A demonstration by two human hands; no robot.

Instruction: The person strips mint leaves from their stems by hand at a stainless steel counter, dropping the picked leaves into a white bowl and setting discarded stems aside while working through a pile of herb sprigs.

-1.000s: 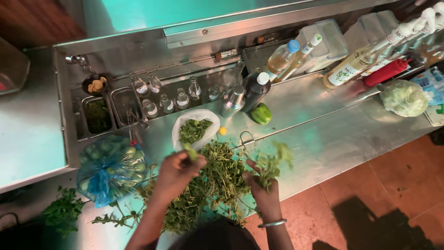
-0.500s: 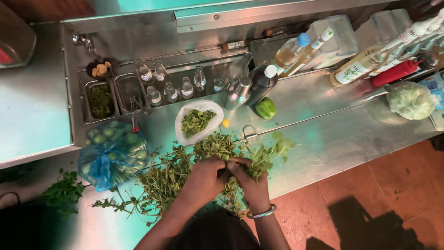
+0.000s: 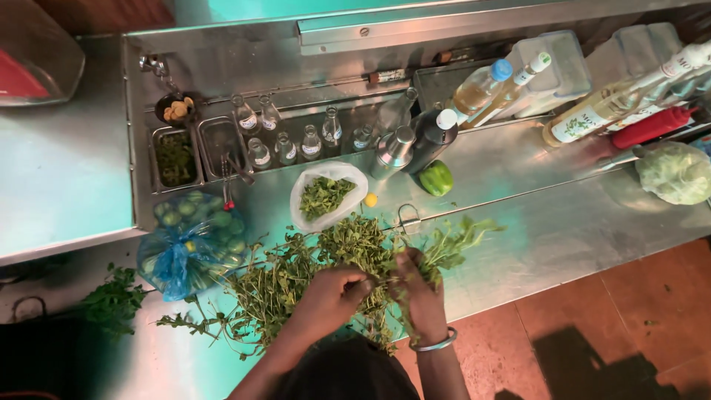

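Here the left hand (image 3: 329, 292) and right hand (image 3: 418, 285) are both pinching stems in the herb pile (image 3: 311, 270), low in the centre of the frame; leaf-stripping seems to be in hand. Likely the next move calls for carrying picked leaves up to the white bowl (image 3: 327, 194) just above. The steel desk (image 3: 563, 222) is stretching across under teal light, bottles lining its upper edge.

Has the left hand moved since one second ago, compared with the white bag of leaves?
Yes. The left hand was close below the white bag; now it is lower, nearer the person, in the herb pile.
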